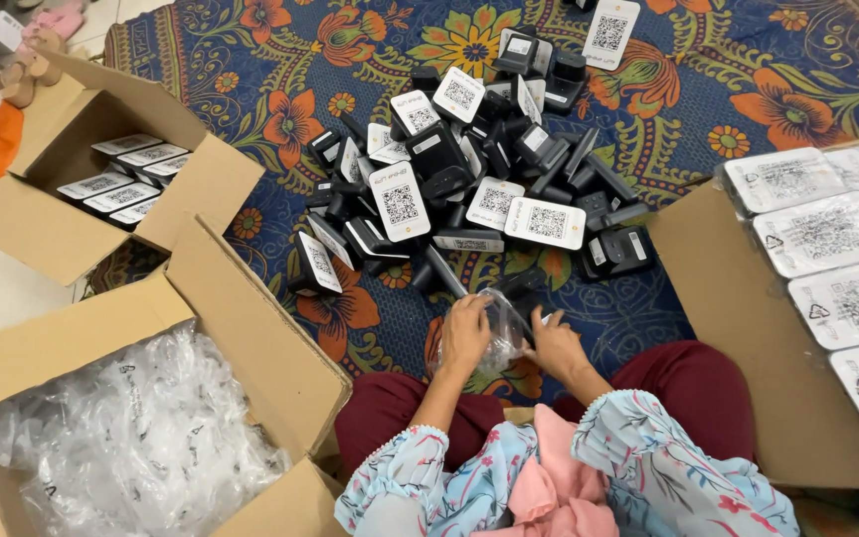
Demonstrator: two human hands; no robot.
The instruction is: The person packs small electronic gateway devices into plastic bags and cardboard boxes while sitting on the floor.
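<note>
1. A clear plastic bag (502, 333) is held low over the flowered carpet (708, 89), just in front of the person's knees, between both hands.
2. The left hand (465, 333) grips the left side of the bag, with the fingers curled over its edge.
3. The right hand (555, 343) grips the right side of the bag. A dark device (521, 294) sits at the bag's upper edge; I cannot tell how far it is inside.
4. Just beyond the hands lies a pile of black devices (469, 169) with white labels, spread on the carpet.
5. At the left, near the knee, an open carton (241, 318) is full of empty clear bags (131, 438).
6. Further left, another open carton (42, 229) holds a few packed devices in a row.
7. At the right, a third carton (718, 328) holds bagged devices (827, 234), laid flat.
</note>
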